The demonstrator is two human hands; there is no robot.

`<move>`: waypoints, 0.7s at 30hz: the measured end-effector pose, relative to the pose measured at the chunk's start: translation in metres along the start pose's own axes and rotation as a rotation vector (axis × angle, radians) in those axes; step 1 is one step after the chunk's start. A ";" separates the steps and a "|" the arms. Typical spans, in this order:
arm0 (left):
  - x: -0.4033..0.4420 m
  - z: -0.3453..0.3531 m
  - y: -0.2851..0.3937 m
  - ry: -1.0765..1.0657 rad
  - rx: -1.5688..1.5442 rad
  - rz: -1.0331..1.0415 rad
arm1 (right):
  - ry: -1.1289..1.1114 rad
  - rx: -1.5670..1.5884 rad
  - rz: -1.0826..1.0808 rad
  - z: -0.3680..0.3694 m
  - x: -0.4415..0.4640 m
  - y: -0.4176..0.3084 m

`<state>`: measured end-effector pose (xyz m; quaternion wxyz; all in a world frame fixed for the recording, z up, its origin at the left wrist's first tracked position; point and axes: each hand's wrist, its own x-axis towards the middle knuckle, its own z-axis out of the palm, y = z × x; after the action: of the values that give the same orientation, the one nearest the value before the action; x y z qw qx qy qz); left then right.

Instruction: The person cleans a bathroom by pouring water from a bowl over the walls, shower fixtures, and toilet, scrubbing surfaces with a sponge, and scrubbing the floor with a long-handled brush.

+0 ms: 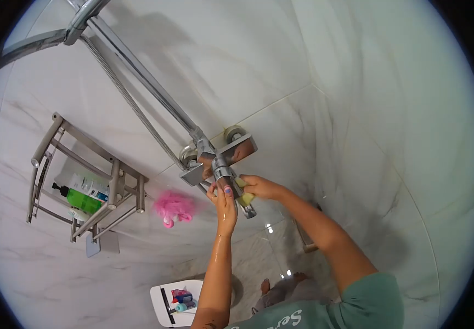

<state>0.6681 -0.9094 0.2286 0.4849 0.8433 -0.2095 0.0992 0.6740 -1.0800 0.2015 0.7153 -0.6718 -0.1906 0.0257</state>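
A chrome shower mixer tap point(238, 151) is fixed to the marbled wall, its spout point(249, 211) angled down toward the floor. My left hand point(225, 204), wet along the wrist, is closed around the spout from the near side, thumb on top. On the other side, my right hand point(263, 187) grips a yellow-green sponge point(246, 197) pressed against the spout. The palm side of the right fingers is hidden behind the sponge and tap.
Left of the tap, a metal wall rack point(86, 137) holds a green pump bottle point(82, 200) and other bottles. A pink bath pouf point(174, 208) hangs beside it. A chrome riser pipe point(144, 77) and hose point(122, 90) run up left. Below stands a white stool point(161, 312) with small items.
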 end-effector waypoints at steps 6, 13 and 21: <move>-0.004 0.001 -0.005 0.033 0.026 0.015 | 0.365 -0.477 -0.231 -0.002 -0.016 0.013; -0.054 0.011 -0.039 -0.113 -0.176 -0.228 | 0.249 -0.317 -0.296 0.011 -0.004 0.028; -0.058 0.032 -0.036 -0.169 -0.411 -0.351 | 0.559 -0.231 -0.234 0.049 -0.032 0.040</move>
<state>0.6310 -0.9063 0.1627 0.6363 0.7559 -0.1158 -0.1016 0.6379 -1.0386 0.1563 0.6571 -0.7032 -0.0642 -0.2639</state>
